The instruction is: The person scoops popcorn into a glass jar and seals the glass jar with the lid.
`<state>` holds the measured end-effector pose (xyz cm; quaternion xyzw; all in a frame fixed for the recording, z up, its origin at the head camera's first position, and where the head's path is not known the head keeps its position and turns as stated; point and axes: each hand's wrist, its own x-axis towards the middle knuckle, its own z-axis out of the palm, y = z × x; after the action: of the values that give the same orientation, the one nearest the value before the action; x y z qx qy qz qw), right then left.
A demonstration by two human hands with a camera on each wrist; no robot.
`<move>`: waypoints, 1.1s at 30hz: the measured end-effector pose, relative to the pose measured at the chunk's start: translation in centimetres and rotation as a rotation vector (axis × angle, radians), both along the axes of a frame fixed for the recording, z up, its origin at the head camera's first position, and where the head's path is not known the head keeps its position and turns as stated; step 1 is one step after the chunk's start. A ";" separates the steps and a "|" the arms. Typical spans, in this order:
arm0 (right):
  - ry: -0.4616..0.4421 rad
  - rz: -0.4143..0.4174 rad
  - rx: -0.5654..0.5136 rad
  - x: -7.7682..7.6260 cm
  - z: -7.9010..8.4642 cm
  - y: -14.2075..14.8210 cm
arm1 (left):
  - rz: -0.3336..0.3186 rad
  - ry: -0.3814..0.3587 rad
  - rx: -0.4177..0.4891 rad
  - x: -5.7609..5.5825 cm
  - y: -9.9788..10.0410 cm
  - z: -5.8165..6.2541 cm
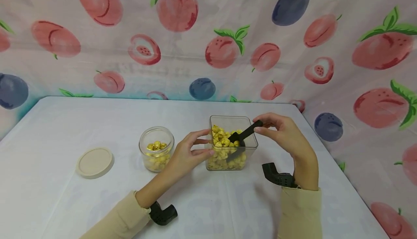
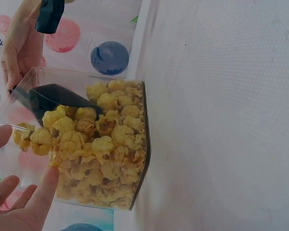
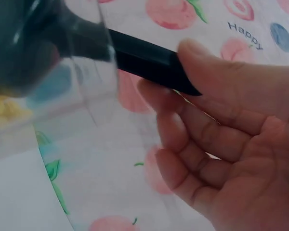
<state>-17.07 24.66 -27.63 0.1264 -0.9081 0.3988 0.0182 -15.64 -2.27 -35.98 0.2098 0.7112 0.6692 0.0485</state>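
Observation:
A clear square container (image 1: 247, 155) holds yellow popcorn (image 2: 101, 144) and stands in front of me. My right hand (image 1: 281, 132) pinches the end of the black handle of a scoop (image 1: 249, 130) between thumb and fingers. The scoop slants down over the rim, its dark bowl (image 2: 58, 98) among the popcorn inside the container. At the container's left side is my left hand (image 1: 190, 152), fingers spread and fingertips right at the wall. In the right wrist view the scoop's handle (image 3: 144, 60) runs from the right hand's fingers to behind the clear wall.
A round clear jar (image 1: 156, 130) without its lid, with some popcorn in it, stands left of the container. Farther left a cream round lid (image 1: 95, 162) lies on the white table (image 1: 49, 195). A fruit-print cloth (image 1: 182, 50) hangs behind the table.

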 end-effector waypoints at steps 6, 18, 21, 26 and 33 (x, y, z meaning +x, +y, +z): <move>0.028 -0.028 -0.071 0.0 -0.3 0.6 | 0.003 -0.004 -0.009 0.0 0.0 0.0; 0.054 0.004 -0.315 -0.6 -1.0 1.0 | -0.001 -0.012 -0.007 0.0 -0.1 0.1; -0.011 0.014 -0.267 -1.0 -1.2 0.3 | 0.000 -0.017 -0.004 0.0 -0.1 0.1; -0.076 0.010 -0.100 -0.8 -0.9 -0.4 | -0.005 -0.017 -0.005 0.0 0.0 0.1; 0.066 -0.025 0.259 0.5 0.4 -0.3 | -0.002 -0.019 -0.006 0.0 -0.1 0.1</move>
<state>-16.55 24.36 -27.20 0.1296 -0.9524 0.2733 0.0367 -15.69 -2.33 -35.87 0.2040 0.7126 0.6689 0.0566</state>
